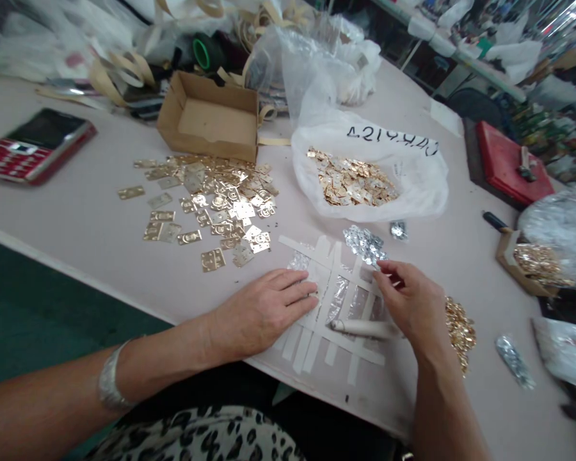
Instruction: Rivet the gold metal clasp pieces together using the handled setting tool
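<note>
My left hand (264, 310) lies palm down with its fingers stretched out over the left side of a grid of pale tape strips (324, 256) stuck on the table. Anything beneath its fingertips is hidden. At the upper right of the grid, my right hand (410, 298) has thumb and forefinger pinched together, touching the near edge of a heap of small silver metal pieces (362, 242); what the pinch holds is too small to make out. A white rod-like roll (365, 329) rests across the strips between both hands.
Gold metal plates (221, 198) lie scattered before an open cardboard box (211, 118). More gold pieces fill a white plastic bag (369, 141). Small gold parts (458, 330) are heaped right of my right hand. A red phone (36, 147) and a red case (511, 160) stand farther out.
</note>
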The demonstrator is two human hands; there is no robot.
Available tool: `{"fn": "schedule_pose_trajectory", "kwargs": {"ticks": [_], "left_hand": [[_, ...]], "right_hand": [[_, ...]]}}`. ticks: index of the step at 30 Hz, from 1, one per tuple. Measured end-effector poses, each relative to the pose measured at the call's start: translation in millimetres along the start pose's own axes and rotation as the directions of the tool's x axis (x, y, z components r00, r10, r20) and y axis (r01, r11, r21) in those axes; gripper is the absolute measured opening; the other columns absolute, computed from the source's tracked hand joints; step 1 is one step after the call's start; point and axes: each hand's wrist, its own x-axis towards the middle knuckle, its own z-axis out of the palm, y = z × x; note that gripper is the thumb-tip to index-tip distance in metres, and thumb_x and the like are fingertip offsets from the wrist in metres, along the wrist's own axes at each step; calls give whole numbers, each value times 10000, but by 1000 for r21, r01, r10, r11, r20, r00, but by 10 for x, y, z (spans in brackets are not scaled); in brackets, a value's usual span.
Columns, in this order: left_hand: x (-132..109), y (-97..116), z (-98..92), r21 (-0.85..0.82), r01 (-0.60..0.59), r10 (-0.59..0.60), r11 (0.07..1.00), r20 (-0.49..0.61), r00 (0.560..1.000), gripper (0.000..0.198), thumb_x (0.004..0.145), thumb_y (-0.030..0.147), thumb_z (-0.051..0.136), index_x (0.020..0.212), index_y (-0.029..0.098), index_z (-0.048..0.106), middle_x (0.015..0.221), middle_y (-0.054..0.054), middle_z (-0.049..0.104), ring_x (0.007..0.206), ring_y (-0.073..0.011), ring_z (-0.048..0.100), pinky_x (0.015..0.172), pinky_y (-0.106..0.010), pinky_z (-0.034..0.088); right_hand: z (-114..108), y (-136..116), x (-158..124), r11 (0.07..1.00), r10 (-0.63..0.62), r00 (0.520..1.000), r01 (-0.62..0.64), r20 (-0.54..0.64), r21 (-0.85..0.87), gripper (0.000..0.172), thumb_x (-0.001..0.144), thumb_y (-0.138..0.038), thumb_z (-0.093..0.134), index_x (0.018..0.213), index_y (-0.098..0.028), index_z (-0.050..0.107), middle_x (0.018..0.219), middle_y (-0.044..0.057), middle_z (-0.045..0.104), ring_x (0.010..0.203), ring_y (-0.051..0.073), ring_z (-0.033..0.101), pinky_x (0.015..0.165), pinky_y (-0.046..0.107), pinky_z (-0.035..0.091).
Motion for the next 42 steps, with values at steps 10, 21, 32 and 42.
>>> {"fn": "schedule_pose_trajectory", "kwargs": {"ticks": [10, 21, 32, 42], "left_hand": [[4, -13, -24, -27, -2, 2, 1000, -10, 1000, 319, 986, 155, 447, 1264, 125, 600, 1383, -106, 582, 1302, -281, 476, 1070, -442, 448], [20, -7, -32, -41, 8, -10, 999, -48, 999, 271, 957, 149, 521, 1203, 128, 632, 1313, -124, 624, 1273, -260, 526, 1066, -413, 445], [25, -10, -63, -23, 4, -6, 1000, -49, 999, 263, 986, 151, 453, 1162, 151, 649, 1321, -128, 616, 1253, -256, 553, 1053, -403, 448], [21, -21, -36, 8, -22, 22, 1000, -51, 998, 267, 981, 147, 435, 1141, 100, 643, 1224, -155, 647, 1238, -278, 557, 1054, -416, 462]], "right_hand": [[133, 95, 217, 891, -363, 925, 381, 117, -247, 265, 913, -208, 524, 1156, -181, 624, 880, 61, 724, 863, 207, 643, 772, 325, 483], [163, 117, 271, 991, 33, 998, -39, 49, 130, 315, 841, -296, 617, 1141, -207, 578, 852, 24, 710, 682, 160, 645, 680, 314, 493], [168, -487, -18, 809, -138, 927, -98, 348, 580, 227, 872, -318, 646, 1063, -232, 559, 876, 7, 651, 788, 131, 626, 705, 264, 515], [124, -725, 96, 904, -327, 832, 136, 448, 406, 169, 917, -235, 523, 1082, -223, 554, 893, 22, 687, 790, 149, 658, 691, 270, 513]]}}
